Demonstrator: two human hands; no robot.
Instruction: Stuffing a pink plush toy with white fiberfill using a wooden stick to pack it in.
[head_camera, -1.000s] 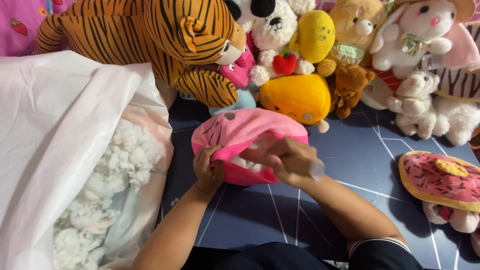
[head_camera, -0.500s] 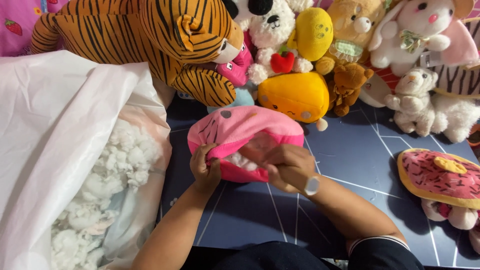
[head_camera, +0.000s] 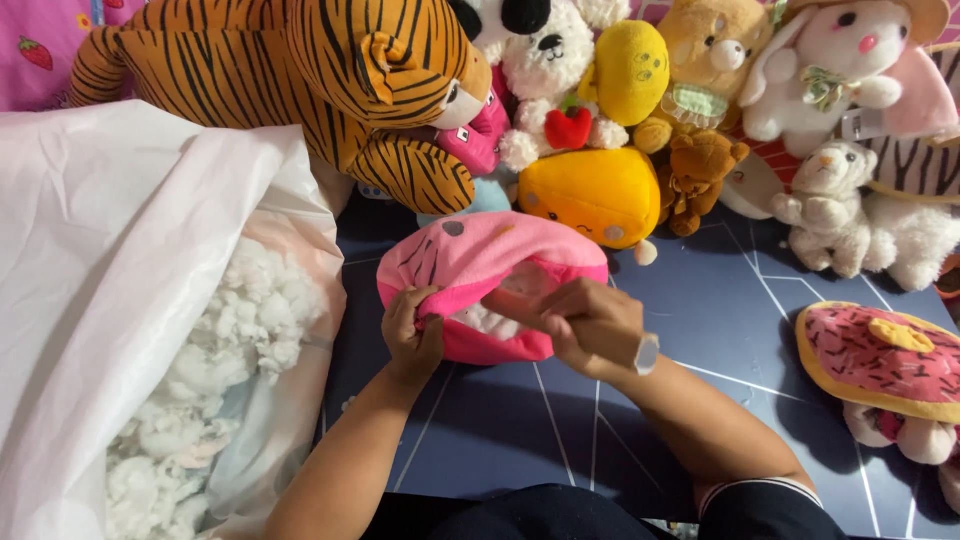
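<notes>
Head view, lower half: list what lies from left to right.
White plastic bag of fluffy white stuffing → left hand → pink plush toy shell → right hand → flat pink-and-yellow doughnut plush.

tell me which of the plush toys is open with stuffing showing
The pink plush toy held by the left hand and right hand; its seam gapes with white stuffing inside, while the others look closed.

Pink plush toy shell (head_camera: 480, 262): short-pile fleece cloth, matt, soft, white fluffy fibre showing at its opening. Large white plastic bag (head_camera: 90, 290): thin film, slightly glossy, crinkled, filled with lumpy white fibre stuffing (head_camera: 235, 330), rough and clumpy. Orange-and-black striped tiger plush (head_camera: 300, 80): smooth short fur, faint sheen. Yellow wedge-shaped plush (head_camera: 592, 192): smooth matt fabric. Dark blue floor mat (head_camera: 720, 320): matt, smooth, thin white lines.
</notes>
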